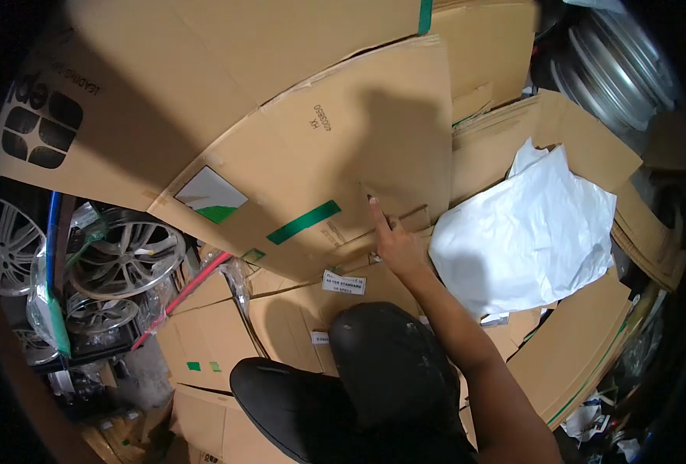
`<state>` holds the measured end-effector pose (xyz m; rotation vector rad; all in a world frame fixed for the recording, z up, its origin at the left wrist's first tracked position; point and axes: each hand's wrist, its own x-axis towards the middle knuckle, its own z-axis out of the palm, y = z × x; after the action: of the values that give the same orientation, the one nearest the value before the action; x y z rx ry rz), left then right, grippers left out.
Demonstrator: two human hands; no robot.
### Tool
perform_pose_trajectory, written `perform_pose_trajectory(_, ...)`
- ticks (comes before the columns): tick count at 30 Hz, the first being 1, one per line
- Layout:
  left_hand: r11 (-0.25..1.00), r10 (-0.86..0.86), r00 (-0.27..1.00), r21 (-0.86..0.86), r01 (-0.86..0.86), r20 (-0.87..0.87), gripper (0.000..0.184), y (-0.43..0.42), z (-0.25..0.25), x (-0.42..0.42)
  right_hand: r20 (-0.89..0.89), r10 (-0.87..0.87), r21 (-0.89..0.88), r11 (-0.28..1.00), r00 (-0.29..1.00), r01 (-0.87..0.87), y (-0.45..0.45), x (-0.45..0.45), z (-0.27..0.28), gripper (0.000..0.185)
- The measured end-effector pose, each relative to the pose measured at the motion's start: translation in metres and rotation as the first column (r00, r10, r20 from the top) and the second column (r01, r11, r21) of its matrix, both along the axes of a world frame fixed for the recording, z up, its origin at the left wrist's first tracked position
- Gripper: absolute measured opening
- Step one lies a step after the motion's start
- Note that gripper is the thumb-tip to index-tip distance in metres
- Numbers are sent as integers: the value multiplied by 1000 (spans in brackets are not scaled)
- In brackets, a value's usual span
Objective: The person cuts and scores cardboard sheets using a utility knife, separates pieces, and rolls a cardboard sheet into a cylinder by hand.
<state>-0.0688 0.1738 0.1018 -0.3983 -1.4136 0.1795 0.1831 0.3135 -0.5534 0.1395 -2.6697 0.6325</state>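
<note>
My right hand (398, 246) reaches over a large flat cardboard sheet (405, 100) from the lower right. Its index finger is stretched forward, and a thin, dark pen-like thing (366, 190) projects past the fingertip toward the board. The other fingers are curled in and partly hidden. Printed on the sheet are small black letters, and it carries a green tape strip (304, 222) and a grey, white and green label (211, 194). A shadow falls across the board. My left hand is out of view.
Crumpled white plastic sheeting (525, 232) lies right of my forearm. Alloy wheels (126, 255) stand at left, with silver rims (614, 69) at upper right. A red bar (180, 300) slants near my black-clad knees (389, 363). More cardboard (203, 340) lies underneath.
</note>
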Motion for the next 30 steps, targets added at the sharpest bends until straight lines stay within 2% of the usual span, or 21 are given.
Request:
perform_pose_trajectory(4,1000,-12,1000,3,12,8,45,1,-7,-4,96,40,-92,995,995,-31,1,16,-38,82)
perform_pose_trajectory(7,1000,-16,1000,4,16,11,45,0,-10,-7,120,31,-76,997,992,-22,3,30,-72,82)
perform_pose_trajectory(10,1000,-20,1000,3,20,14,45,1,-10,-9,253,68,-89,995,965,-47,9,45,-95,79)
perform_pose_trajectory(13,1000,-26,1000,6,26,15,44,1,-10,-11,228,14,19,1000,974,-19,11,62,-119,78)
perform_pose_trajectory(15,1000,-25,1000,7,25,18,44,2,-10,-9,316,3,77,997,949,-29,9,68,-127,79)
perform_pose_trajectory(16,1000,-26,1000,11,26,18,44,1,-10,-9,359,-4,107,994,933,-37,9,70,-128,80)
perform_pose_trajectory(19,999,-29,999,18,29,23,44,1,-10,-8,325,-22,93,996,945,-9,6,75,-127,82)
perform_pose_trajectory(22,999,-25,999,26,24,28,44,1,-6,-4,421,-3,103,994,907,-44,6,79,-127,84)
perform_pose_trajectory(25,1000,-16,1000,26,16,22,44,1,4,4,401,12,106,993,916,-59,9,91,-133,83)
perform_pose_trajectory(28,1000,-13,999,22,12,43,43,3,0,5,612,38,-2,999,790,-47,9,97,-120,82)
perform_pose_trajectory(30,1000,-11,999,24,10,49,43,3,4,9,602,60,-27,998,796,-56,13,102,-112,83)
